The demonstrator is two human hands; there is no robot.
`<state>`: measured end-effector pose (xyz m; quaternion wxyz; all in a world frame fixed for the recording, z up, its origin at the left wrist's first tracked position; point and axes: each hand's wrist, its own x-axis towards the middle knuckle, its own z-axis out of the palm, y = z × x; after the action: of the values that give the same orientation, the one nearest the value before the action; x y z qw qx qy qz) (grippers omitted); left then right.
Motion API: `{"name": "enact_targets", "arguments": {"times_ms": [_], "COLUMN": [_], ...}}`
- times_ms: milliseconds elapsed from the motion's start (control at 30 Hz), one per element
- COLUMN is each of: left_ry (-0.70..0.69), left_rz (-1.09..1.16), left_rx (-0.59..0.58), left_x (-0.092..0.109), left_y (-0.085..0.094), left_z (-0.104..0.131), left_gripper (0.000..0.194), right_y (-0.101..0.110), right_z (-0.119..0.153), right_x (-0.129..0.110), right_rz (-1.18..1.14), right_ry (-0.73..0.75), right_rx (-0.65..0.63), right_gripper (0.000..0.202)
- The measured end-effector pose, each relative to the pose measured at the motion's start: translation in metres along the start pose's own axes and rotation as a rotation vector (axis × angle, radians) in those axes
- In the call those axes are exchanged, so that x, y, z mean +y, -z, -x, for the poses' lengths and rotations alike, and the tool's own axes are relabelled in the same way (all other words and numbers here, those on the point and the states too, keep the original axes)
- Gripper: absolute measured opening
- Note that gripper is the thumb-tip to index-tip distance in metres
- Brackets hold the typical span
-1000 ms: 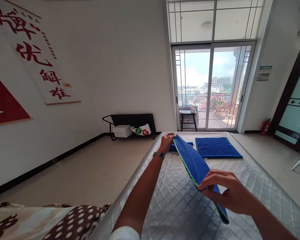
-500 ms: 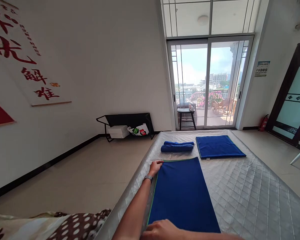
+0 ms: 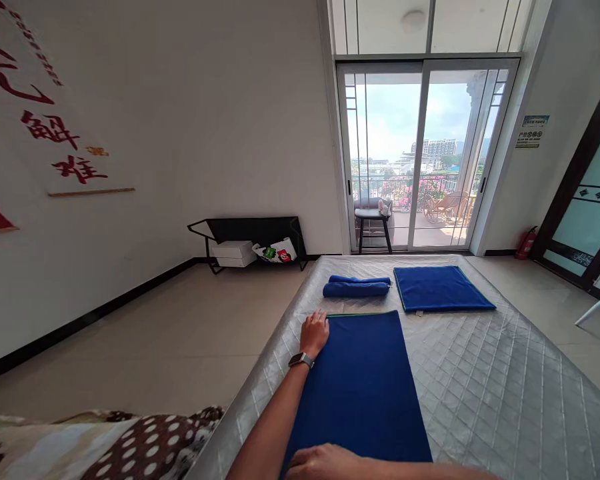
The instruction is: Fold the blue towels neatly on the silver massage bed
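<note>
A folded blue towel (image 3: 363,380) with a green edge lies flat, lengthwise in front of me. My left hand (image 3: 315,331), with a watch on its wrist, rests on the towel's far left corner, fingers stretched out and lying flat. At the bottom of the view my right hand (image 3: 325,461) is at the towel's near left part, its fingers curled down on the cloth; the fingertips are hidden. Beyond the towel lie rolled blue towels (image 3: 356,289) side by side. To their right is another folded blue towel (image 3: 443,289), spread flat with a small white tag.
Everything blue lies on a silver quilted mattress (image 3: 485,373). A polka-dot blanket (image 3: 145,447) is at the lower left. A low black rack (image 3: 250,230) holding white boxes stands by the wall. Sliding glass doors (image 3: 420,153) and a stool (image 3: 373,217) are ahead.
My left hand has gone from holding the towel's far left corner at its edge to lying flat on it. My right hand stays near the same place. The view has shifted slightly.
</note>
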<state>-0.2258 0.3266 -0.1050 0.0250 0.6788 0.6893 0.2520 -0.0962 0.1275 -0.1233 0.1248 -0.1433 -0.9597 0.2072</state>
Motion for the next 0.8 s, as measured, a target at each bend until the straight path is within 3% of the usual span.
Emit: {"name": "enact_targets", "arguments": {"times_ms": [100,200,300,367,467,600,800], "left_ry": [-0.079,-0.2,-0.235,-0.222,-0.218,-0.23,-0.23], "left_rz": [-0.048,-0.131,-0.195,-0.212,-0.229,-0.24,-0.26], "left_rx": [-0.011,-0.082,-0.182,-0.232,-0.263,-0.257,-0.271], "left_x": [0.015,0.038,0.053,0.054,0.048,0.039,0.035], "left_y": [-0.003,-0.013,-0.024,-0.027,-0.029,-0.029,-0.034], "left_z": [0.011,0.023,0.035,0.039,0.042,0.042,0.041], "left_gripper": [0.041,0.044,0.053,0.056,0.058,0.059,0.06], "right_y": [0.056,0.113,0.143,0.145,0.133,0.117,0.115], "right_z": [0.026,0.047,0.064,0.072,0.078,0.079,0.079], "right_x": [0.035,0.09,0.144,0.169,0.189,0.196,0.198], "right_rz": [-0.058,0.07,0.237,0.282,0.316,0.416,0.441], "right_ry": [-0.201,-0.596,-0.894,-0.977,-0.993,-0.966,-0.854], "right_rx": [0.187,0.407,0.404,0.328,0.272,0.315,0.308], "right_gripper": [0.024,0.036,0.047,0.055,0.061,0.06,0.056]}}
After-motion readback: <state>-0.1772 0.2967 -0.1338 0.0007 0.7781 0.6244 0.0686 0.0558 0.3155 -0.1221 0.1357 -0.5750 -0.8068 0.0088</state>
